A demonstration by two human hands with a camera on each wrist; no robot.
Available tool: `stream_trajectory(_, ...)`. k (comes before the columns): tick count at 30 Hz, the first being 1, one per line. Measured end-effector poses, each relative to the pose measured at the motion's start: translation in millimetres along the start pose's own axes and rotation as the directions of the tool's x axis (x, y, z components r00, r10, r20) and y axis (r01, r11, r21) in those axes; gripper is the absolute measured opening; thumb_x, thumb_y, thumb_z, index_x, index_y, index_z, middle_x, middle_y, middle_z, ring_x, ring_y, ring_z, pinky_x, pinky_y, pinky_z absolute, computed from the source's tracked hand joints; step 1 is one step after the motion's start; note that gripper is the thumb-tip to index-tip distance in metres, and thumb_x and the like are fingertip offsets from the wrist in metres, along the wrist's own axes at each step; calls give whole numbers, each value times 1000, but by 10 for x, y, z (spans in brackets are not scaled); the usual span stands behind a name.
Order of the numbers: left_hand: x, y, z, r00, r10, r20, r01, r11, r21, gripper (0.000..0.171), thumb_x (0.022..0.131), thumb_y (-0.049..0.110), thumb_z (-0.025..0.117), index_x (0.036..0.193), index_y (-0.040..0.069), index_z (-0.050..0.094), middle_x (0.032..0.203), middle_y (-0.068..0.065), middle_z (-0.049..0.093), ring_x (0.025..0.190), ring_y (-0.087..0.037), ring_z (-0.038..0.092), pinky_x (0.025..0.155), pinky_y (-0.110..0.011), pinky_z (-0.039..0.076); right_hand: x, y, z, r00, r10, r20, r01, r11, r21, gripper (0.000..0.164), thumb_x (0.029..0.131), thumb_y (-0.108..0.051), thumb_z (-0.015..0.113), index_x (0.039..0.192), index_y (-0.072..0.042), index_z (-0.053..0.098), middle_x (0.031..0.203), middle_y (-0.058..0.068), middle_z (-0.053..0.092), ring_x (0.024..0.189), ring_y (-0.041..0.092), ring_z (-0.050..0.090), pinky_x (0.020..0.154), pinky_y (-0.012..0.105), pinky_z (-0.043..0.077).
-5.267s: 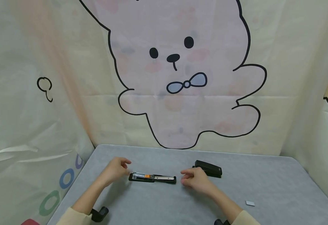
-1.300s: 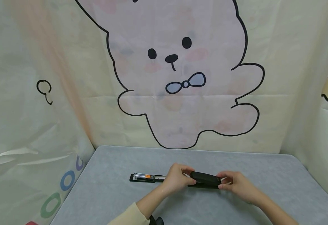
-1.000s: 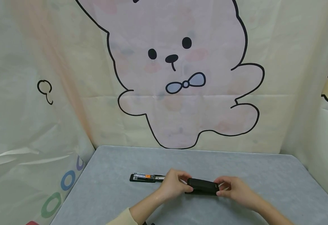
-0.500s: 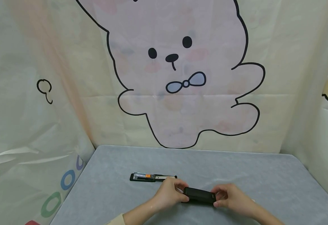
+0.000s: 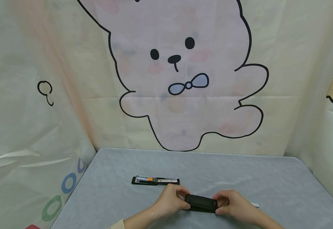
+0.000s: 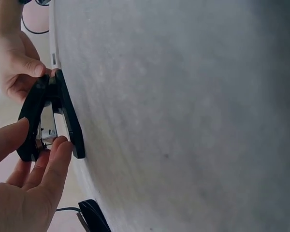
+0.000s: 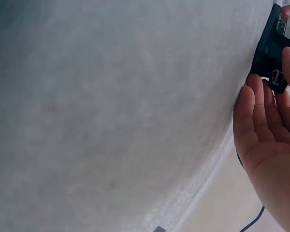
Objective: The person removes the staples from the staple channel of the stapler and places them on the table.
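Note:
A black stapler (image 5: 202, 203) lies near the front of the table, angled slightly, between both hands. My left hand (image 5: 170, 199) pinches its left end, with the thumb on the outside of the top arm. In the left wrist view the jaws of the stapler (image 6: 34, 104) stand apart, and fingertips reach between the arms near a metal part. My right hand (image 5: 232, 205) holds the opposite, hinge end between thumb and fingers. Behind the left hand lies a long black piece (image 5: 155, 181) with a clear cover, an orange part and a metal rail, seemingly another stapler folded open.
A small light-grey strip (image 5: 254, 204), perhaps staples, lies right of the right hand, partly covered by it. The grey cloth-covered table (image 5: 241, 171) ends at a printed curtain (image 5: 275, 127) behind and at the left side.
Both hands have taken hold of the black stapler and drawn it towards the front of the table and slightly left. Over the last half second it moved only a little. The long piece stays put.

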State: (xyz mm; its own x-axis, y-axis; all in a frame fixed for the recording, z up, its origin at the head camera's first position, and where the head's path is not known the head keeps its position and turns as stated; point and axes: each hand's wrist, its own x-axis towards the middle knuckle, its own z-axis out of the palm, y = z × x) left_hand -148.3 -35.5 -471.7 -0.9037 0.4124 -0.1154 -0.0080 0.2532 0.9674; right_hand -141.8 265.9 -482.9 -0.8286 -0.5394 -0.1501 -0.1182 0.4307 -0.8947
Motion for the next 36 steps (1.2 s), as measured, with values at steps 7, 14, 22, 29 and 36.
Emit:
stream_trajectory(7,-9,-37,-48,999,41,25,-41,999,-8,40,69,-17,85,103,3,79,87,-1,73,74,-14,72,64,-25,55,18,57,-36,997,-76,1,76,993,-88,41,89,-23,86,119,0,70,107,-1,72,92,11,66,73,29,55)
stream_trajectory(14,-41,-60,-177,998,50,23,-51,997,56,42,70,-15,83,109,-4,75,86,-5,71,71,-12,67,63,-24,53,-1,-167,-73,998,-24,-59,19,997,-81,47,88,-23,86,127,-4,69,123,10,69,105,17,64,80,30,54)
stream_trajectory(22,-10,-140,-232,1000,2,1,-2,989,150,31,71,-10,86,100,0,78,70,1,65,60,-10,56,53,-23,42,120,-261,101,995,-58,-85,43,985,-166,46,86,-28,88,124,-9,71,119,3,71,102,11,64,81,31,54)
stream_trajectory(29,6,-155,-215,999,-17,29,12,986,166,28,70,-10,86,94,1,79,62,3,58,55,-8,47,50,-22,35,244,-337,216,996,-66,-56,58,988,-146,43,86,-26,88,123,-11,72,120,1,70,102,12,63,81,30,53)
stream_trajectory(36,28,-171,-160,997,-45,70,33,987,159,28,70,-7,88,94,6,80,61,2,61,54,-7,50,51,-21,35,341,-360,315,991,-129,-40,123,985,-122,40,86,-22,88,121,-10,72,116,1,70,95,10,63,77,30,54)
